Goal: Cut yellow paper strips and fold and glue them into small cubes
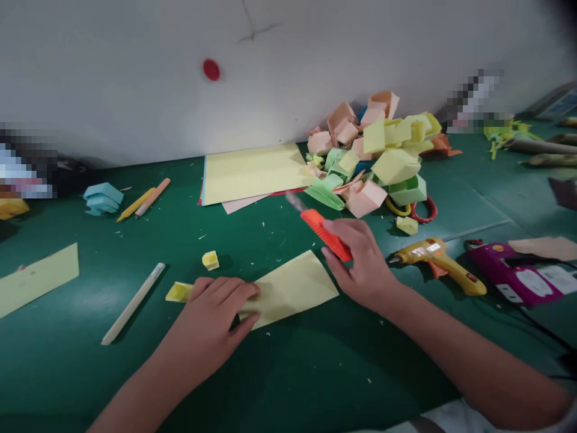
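Observation:
My left hand (220, 310) rests on the left end of a pale yellow paper strip (293, 288), its fingers lying over the paper and the thumb apart. Held in my right hand (360, 258) is an orange utility knife (322, 231), its blade extended and pointing up and left, above the strip's far edge. A small folded yellow paper piece (179, 292) sits just beyond my left fingers and is partly covered by them. Another small yellow paper box (210, 260) stands behind that hand.
Folded paper boxes (365, 162) are heaped at the back, beside stacked sheets (252, 171). Scissors (421, 209), a yellow glue gun (433, 252) and a purple power strip (514, 270) lie right. A whitish stick (134, 304), pencils (146, 201) and blue folded paper (103, 197) are left.

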`<move>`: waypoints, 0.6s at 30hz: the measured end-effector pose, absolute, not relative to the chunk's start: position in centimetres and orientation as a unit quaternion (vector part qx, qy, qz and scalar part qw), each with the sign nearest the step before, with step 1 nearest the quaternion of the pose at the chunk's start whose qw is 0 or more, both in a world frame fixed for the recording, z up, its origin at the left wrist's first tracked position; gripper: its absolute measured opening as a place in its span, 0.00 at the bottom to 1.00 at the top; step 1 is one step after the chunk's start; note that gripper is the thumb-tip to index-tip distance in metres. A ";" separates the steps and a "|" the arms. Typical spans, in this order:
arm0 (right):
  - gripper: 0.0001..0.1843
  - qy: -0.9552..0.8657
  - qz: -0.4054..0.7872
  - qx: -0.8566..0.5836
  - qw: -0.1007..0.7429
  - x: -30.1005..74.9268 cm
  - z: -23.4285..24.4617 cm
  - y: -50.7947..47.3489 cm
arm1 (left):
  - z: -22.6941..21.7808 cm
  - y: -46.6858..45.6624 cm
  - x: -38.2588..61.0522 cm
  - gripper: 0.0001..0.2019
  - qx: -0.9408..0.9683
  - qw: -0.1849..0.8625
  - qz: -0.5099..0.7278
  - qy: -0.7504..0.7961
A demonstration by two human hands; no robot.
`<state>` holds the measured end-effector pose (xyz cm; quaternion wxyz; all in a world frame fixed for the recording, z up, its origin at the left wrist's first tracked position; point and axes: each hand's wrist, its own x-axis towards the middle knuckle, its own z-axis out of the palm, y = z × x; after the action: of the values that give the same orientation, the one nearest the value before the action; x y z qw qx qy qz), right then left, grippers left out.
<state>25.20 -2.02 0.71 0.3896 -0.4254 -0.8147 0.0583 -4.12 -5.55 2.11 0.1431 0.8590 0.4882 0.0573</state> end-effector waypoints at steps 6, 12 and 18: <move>0.28 -0.876 0.163 -0.341 0.299 24.9 0.9 -2.8 | 3.1 -5.4 -4.6 0.12 0.862 0.217 0.051 0.456; 0.26 -0.869 0.192 -0.372 0.265 24.7 0.2 -2.3 | 3.8 -5.5 -4.9 0.13 0.852 0.272 0.031 0.445; 0.27 -0.853 0.144 -0.449 0.223 25.3 -0.8 -1.0 | 4.5 -5.5 -4.7 0.11 0.840 0.325 0.025 0.434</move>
<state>25.31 -1.00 -0.84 0.2235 -0.4493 -0.8529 0.1438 -4.68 -5.54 4.50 0.3245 0.8399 0.4342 0.0248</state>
